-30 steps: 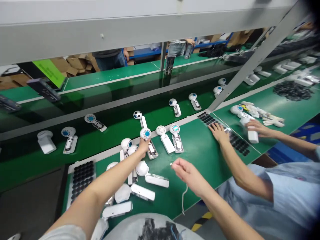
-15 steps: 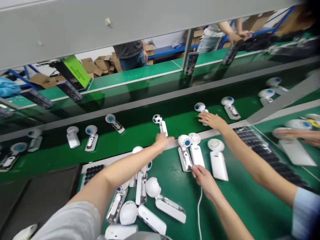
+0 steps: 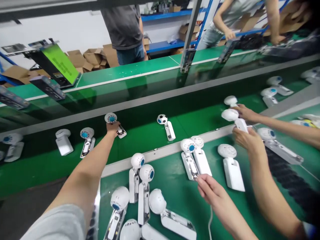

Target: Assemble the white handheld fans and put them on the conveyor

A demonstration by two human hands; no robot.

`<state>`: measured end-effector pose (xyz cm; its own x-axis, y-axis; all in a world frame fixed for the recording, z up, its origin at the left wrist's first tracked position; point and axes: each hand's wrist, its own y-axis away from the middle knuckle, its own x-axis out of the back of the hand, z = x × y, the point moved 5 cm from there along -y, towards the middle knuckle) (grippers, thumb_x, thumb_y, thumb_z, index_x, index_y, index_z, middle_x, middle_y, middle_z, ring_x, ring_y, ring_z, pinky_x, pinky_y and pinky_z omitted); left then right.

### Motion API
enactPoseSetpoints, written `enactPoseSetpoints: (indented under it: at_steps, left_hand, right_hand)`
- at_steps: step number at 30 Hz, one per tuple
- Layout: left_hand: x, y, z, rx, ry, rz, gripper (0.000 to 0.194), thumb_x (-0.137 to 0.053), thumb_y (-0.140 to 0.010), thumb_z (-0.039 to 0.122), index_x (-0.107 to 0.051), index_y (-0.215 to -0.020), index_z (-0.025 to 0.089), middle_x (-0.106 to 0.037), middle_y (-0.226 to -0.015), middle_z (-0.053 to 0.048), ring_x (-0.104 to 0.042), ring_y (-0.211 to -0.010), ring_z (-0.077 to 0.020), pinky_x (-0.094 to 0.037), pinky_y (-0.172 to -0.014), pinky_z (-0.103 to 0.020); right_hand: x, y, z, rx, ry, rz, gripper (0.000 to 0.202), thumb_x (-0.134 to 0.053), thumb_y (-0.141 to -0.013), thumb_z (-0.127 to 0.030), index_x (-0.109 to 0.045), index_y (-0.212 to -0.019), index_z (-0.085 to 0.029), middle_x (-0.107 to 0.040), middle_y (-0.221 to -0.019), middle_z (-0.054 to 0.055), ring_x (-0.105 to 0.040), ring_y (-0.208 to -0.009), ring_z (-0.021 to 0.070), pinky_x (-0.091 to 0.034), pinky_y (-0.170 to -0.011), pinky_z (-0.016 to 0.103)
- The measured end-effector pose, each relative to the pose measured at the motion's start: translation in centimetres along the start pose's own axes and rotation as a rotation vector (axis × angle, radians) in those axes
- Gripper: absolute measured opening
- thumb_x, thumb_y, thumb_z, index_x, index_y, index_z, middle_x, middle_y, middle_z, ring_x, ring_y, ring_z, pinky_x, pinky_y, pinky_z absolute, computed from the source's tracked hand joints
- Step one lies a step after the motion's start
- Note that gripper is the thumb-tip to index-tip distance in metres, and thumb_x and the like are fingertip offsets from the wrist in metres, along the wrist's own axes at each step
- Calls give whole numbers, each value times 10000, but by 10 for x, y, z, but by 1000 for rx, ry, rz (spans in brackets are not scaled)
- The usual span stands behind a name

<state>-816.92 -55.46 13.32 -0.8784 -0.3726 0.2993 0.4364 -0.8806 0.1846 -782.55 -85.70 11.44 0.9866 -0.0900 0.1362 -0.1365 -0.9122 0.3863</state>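
Observation:
My left hand [image 3: 113, 128] reaches over the green conveyor belt, its fingers closed round the neck of a white round-headed device [image 3: 110, 117] with a blue centre and an open handle. On the near bench my right hand [image 3: 212, 190] pinches the end of a white cable [image 3: 210, 221] at the bottom of another open white device [image 3: 189, 158]; the plug itself is hidden by the fingers. Touching that one is a white device with a closed handle [image 3: 203, 160]. Several more, among them an open-handled device [image 3: 143, 200], lie left of my right hand.
A co-worker's hands [image 3: 246, 133] hold white devices at the right. One device with a football-patterned head [image 3: 162, 119] lies on the belt [image 3: 142, 133]. A metal rail [image 3: 160, 151] separates belt and bench. Black round parts [image 3: 287, 180] lie at right.
My left hand has moved left along the belt and taken hold of a device. My right hand stays at the cable end. The co-worker's hands have lifted a white device. The view has tilted up.

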Motion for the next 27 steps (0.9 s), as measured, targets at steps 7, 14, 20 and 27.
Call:
enactPoseSetpoints:
  at_steps: [7, 14, 20, 27]
  left_hand:
    - [-5, 152, 7, 82, 242, -398, 391, -630, -666, 502, -552, -755, 129, -546, -590, -6, -506, -467, -111, -419, -428, -223]
    - [3, 283, 10, 112, 358, -679, 373, -699, -599, 469, -503, -686, 163, -504, -505, 39, -472, -420, -96, -390, -410, -211]
    - [13, 310, 19, -72, 187, -721, 327, -652, -662, 449, -576, -794, 160, -610, -716, -21, -579, -686, -171, -466, -615, -272]
    - [12, 332, 20, -51, 173, -914, 409, -593, -740, 444, -564, -1045, 174, -635, -903, -33, -579, -798, -168, -458, -686, -251]
  right_hand:
    - [-46, 23, -67, 277, 139, -120, 228, -385, -895, -352, -475, -754, -197, -514, -595, -33, -432, -547, 114, -336, -536, 236]
    - [-83, 61, -102, 440, 206, -223, 143, -403, -891, -242, -479, -777, -203, -540, -579, -55, -490, -558, 97, -377, -608, 234]
    - [-86, 90, -103, 472, 255, -252, 147, -401, -878, -232, -459, -747, -195, -515, -559, -49, -461, -519, 92, -358, -550, 225]
    - [-77, 91, -88, 374, 357, -263, 178, -435, -848, -274, -443, -690, -192, -459, -524, -52, -387, -463, 83, -301, -479, 214]
